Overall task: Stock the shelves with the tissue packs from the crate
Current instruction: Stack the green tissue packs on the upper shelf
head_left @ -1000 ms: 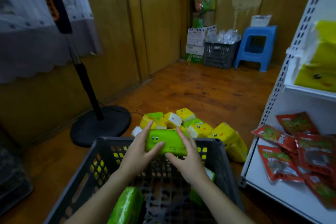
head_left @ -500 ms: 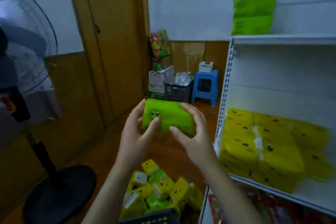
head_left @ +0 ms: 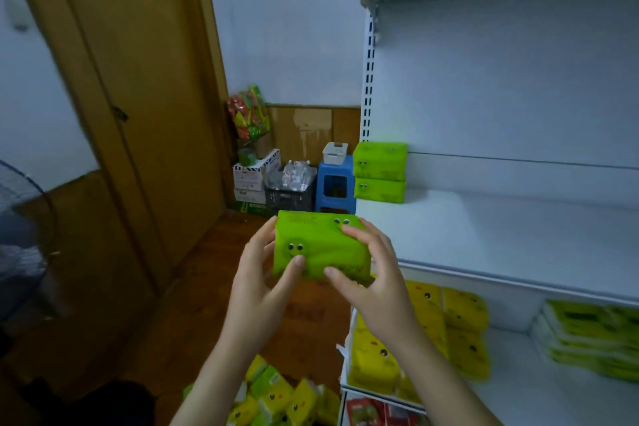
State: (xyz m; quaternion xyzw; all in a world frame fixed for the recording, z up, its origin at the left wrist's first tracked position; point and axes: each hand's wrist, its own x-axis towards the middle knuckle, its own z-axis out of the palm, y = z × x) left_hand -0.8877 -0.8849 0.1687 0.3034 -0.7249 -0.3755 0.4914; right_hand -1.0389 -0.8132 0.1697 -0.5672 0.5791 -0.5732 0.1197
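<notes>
I hold a green tissue pack point(head_left: 320, 244) with a cartoon face in front of me, just left of the white shelf unit. My left hand point(head_left: 261, 278) grips its left end and my right hand point(head_left: 375, 275) grips its right end. Two more green packs point(head_left: 379, 171) are stacked at the left end of the middle shelf point(head_left: 501, 235). Yellow tissue packs point(head_left: 415, 339) fill the shelf below. The crate is out of view.
Loose yellow and green packs point(head_left: 280, 398) lie on the wooden floor below my arms. A blue stool point(head_left: 335, 185), a dark crate point(head_left: 288, 197) and boxes stand in the far corner. A wooden door point(head_left: 138, 97) is to the left, a fan point(head_left: 20, 235) at the far left.
Both hands lifted the green pack out of the crate and up to middle-shelf height. The view rose with them, so the crate dropped out of sight.
</notes>
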